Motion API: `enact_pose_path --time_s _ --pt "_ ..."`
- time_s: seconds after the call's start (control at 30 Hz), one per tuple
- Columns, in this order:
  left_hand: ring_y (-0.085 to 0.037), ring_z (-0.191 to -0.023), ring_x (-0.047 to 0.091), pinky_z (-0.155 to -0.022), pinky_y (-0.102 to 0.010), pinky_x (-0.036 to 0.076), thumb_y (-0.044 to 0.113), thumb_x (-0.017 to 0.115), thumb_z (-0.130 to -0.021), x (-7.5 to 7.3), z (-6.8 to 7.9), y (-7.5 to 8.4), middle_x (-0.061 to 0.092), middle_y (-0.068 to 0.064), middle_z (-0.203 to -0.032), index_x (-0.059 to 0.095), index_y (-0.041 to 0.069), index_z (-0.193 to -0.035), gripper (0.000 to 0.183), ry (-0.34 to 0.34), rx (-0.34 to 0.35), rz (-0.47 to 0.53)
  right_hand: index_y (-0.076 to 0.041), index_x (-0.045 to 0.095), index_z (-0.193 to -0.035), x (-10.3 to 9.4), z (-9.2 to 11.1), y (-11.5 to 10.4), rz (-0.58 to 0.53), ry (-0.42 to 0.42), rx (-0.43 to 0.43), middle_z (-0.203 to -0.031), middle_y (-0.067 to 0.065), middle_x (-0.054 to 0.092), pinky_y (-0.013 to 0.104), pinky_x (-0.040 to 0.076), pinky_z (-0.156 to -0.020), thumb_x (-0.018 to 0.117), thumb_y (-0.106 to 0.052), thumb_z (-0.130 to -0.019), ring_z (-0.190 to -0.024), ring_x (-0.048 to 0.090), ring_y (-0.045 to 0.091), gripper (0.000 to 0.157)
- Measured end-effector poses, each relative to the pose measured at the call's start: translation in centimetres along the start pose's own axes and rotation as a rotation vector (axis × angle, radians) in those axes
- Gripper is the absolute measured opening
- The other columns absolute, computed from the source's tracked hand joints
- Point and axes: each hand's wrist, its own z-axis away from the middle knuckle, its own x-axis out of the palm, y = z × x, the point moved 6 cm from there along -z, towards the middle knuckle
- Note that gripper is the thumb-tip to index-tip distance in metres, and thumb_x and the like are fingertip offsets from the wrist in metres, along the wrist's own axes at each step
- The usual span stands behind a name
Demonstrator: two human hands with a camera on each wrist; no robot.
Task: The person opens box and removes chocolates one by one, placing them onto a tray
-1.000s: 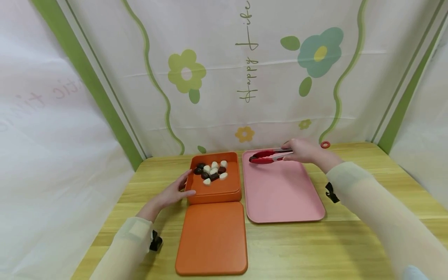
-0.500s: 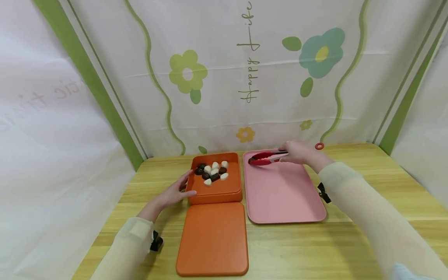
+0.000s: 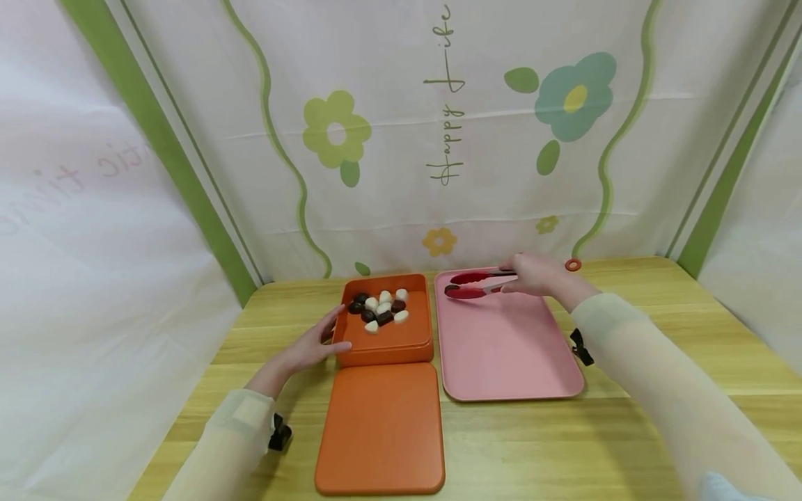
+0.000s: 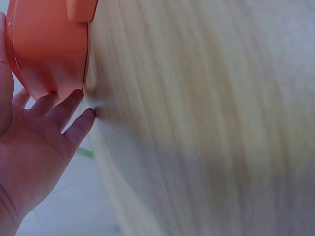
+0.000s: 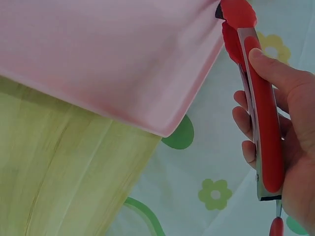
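Observation:
My right hand [image 3: 534, 274] grips red-and-metal tongs [image 3: 466, 293] over the far left corner of a pink tray [image 3: 507, 348]. The tongs' red tips stand apart, with a small dark piece [image 3: 451, 287] right at them. In the right wrist view, my thumb lies along the handle of the tongs [image 5: 266, 123]. My left hand [image 3: 308, 348] rests at the left side of an orange box [image 3: 383, 356], its fingers extended along the wall and the thumb near the front corner. Inside the box lie several white pieces [image 3: 383, 306] and dark pieces [image 3: 368, 315], which look like chocolates.
A flat orange lid [image 3: 380, 428] lies in front of the box. The box and tray stand side by side on the wooden table [image 3: 501, 445]. A printed curtain [image 3: 401, 202] hangs directly behind the table. A red ring [image 3: 573, 264] shows beyond my right wrist.
The tongs' tips have spread apart around the dark piece over the tray. My right forearm has shifted slightly left. My left hand stays at the box.

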Motion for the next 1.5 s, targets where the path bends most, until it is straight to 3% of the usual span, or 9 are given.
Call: enact_pose_path --time_s 0.33,0.57,0.97,1.27,1.4,1.5 --pt "-0.043 -0.142 0.019 -0.111 -0.055 0.022 0.022 0.066 -0.095 0.1 0.1 -0.1 0.014 -0.023 -0.158 0.011 0.017 -0.158 0.084 0.009 -0.010 0.001 0.006 0.066 -0.117 -3.1 1.0 -1.3 -0.038 0.043 -0.074 -0.101 0.016 0.070 0.047 0.050 -0.078 0.078 -0.019 -0.082 -0.081 0.062 0.027 0.044" --pt "-0.046 -0.141 0.018 -0.111 -0.056 0.022 0.028 0.067 -0.093 0.0 0.0 0.0 0.012 -0.026 -0.157 0.011 0.013 -0.158 0.087 0.001 0.028 0.002 0.001 0.067 -0.119 -4.4 1.3 -3.1 -0.017 0.094 -0.123 -0.108 0.015 0.068 0.049 0.049 -0.083 0.079 -0.022 -0.081 -0.094 0.063 0.031 0.047" --pt "-0.043 -0.141 0.019 -0.111 -0.055 0.022 0.021 0.067 -0.094 0.0 -0.2 0.0 0.014 -0.023 -0.158 0.011 0.016 -0.158 0.084 0.008 0.005 -0.004 -0.003 0.068 -0.122 -3.5 0.9 -6.3 -0.172 0.077 -0.144 -0.110 0.009 0.069 0.040 0.048 -0.075 0.083 -0.022 -0.079 -0.086 0.058 0.024 0.049" --pt "-0.043 -0.141 0.020 -0.111 -0.055 0.022 0.023 0.067 -0.094 0.1 -0.2 -0.1 0.014 -0.022 -0.158 0.012 0.016 -0.158 0.085 0.005 0.016 0.004 -0.010 0.069 -0.124 -2.7 0.3 -8.5 -0.143 0.073 -0.184 -0.115 0.007 0.068 0.041 0.050 -0.079 0.082 -0.030 -0.079 -0.093 0.062 0.024 0.051" --pt "-0.042 -0.142 0.019 -0.111 -0.055 0.021 0.022 0.067 -0.094 0.1 -0.2 -0.2 0.014 -0.021 -0.159 0.012 0.017 -0.158 0.084 0.005 0.007 0.006 -0.017 0.068 -0.127 -2.2 -0.1 -9.6 -0.140 0.052 -0.225 -0.102 0.000 0.069 0.035 0.044 -0.066 0.082 -0.028 -0.079 -0.074 0.055 0.019 0.051" --pt "-0.043 -0.142 0.019 -0.111 -0.055 0.021 0.023 0.067 -0.094 0.1 -0.2 -0.2 0.014 -0.021 -0.159 0.012 0.017 -0.158 0.084 0.006 0.002 -0.002 -0.021 0.068 -0.125 -1.7 -0.5 -10.5 -0.105 0.045 -0.277 -0.090 -0.006 0.066 0.033 0.042 -0.062 0.081 -0.027 -0.079 -0.069 0.051 0.015 0.048"
